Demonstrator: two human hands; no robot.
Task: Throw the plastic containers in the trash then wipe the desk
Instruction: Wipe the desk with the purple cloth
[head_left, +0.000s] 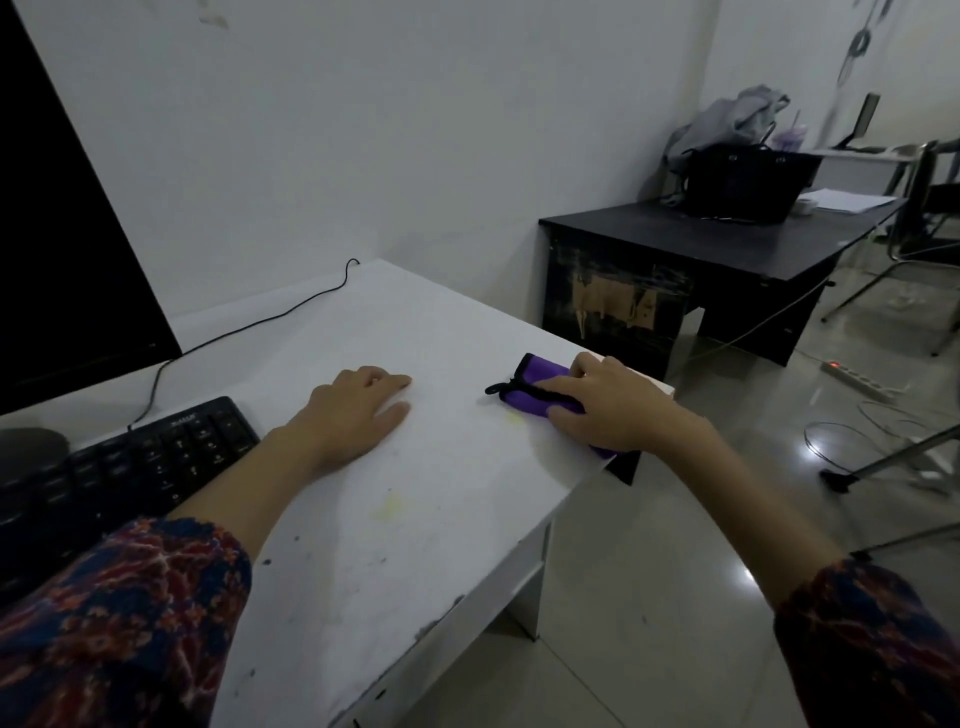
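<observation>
R hand (613, 402) lies on the purple cloth (545, 387) at the desk's far right corner, fingers spread fairly wide and pressed flat over the folded fabric, thumb along its near edge; prob. held that way so the whole palm drives the cloth across the top, not a pinch; cloth sits right by the desk edge, w/ its black trim and loop poking out to the left of the fingers.

L hand (358, 413) rests palm-down on the bare white desk (415, 519) near the middle, fingers straight and close together, holding nothing; looks like a brace, steadying the body while the other arm reaches far right.

No plastic containers anywhere on the desk in view, and no trash bin visible either; so I judge the throwing part done and the wiping under way or just starting. Yellowish stains (389, 506) remain near the front centre, a fainter one just left of the cloth, plus dark specks toward the near edge; those likely need passes yet.

Keyboard (119, 467) sits at the left, its cable (249, 325) running to the far wall, dark monitor (67, 234) behind it; they limit the wipeable area to the right half unless moved. Risk: cloth so near the corner could slide off the edge on an outward stroke; strokes pulled leftward and nearward seem safer.
</observation>
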